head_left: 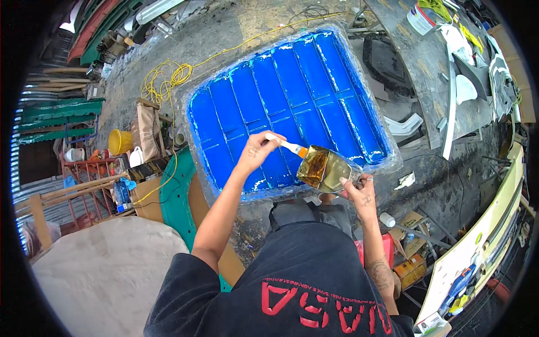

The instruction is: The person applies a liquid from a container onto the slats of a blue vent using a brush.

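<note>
My left hand (260, 151) is closed round the white handle of a paintbrush (288, 145). The brush's orange band and tip point right, at the rim of a square see-through container (331, 178) with amber liquid in it. With fingers and thumb on its near right side, my right hand (360, 195) grips that container and holds it tilted. Both hands are above the near edge of a large, glossy blue ribbed mould (272, 95). Its raised lines run lengthwise and whitish patches show along its edges. Whether the bristles touch the liquid is hard to see.
A yellow cable (174, 78) lies coiled on the floor left of the mould. A yellow bucket (119, 142) and a green curved panel (178, 196) stand at the left. White trim pieces (405, 124) and a white bucket (420, 19) are at the right.
</note>
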`<action>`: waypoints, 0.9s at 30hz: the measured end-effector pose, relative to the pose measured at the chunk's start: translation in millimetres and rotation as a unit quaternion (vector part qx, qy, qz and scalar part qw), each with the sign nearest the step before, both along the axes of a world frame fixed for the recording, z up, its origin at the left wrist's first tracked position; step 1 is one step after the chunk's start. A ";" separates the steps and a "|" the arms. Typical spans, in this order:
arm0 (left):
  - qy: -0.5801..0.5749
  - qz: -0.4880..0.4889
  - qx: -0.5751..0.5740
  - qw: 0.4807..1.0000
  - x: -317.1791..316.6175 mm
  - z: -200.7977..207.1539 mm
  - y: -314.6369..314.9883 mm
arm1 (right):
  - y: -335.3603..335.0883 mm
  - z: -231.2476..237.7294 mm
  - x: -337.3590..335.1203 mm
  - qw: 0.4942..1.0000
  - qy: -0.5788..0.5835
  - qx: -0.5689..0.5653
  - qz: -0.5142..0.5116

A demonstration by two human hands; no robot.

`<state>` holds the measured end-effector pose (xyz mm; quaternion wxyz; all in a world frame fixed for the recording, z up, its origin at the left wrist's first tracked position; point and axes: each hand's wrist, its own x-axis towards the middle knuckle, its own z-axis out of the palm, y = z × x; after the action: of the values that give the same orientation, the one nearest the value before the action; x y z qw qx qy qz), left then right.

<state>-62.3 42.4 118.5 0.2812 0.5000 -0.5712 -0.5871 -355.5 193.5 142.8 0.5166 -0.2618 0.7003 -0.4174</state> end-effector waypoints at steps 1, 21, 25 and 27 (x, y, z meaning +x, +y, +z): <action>-0.030 0.014 0.009 0.999 7.6 -9.0 -8.8 | 0.6 0.3 0.8 1.000 0.013 -0.003 -0.002; -0.179 -0.200 -0.237 0.934 -46.9 -39.4 48.0 | 80.2 34.0 -49.9 0.982 -0.037 -0.008 -0.186; -0.148 -0.212 -0.247 0.934 -29.3 -60.6 -9.9 | 75.4 38.2 -50.0 0.977 -0.029 -0.024 -0.209; -0.150 -0.153 -0.272 0.938 -13.8 -73.5 -46.2 | 77.7 35.2 -53.4 0.979 -0.035 -0.035 -0.199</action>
<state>-76.1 -3.9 45.0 0.2240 0.3931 -0.8141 -0.3639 -408.9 271.2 178.0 0.4379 -0.1204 0.7050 -0.5447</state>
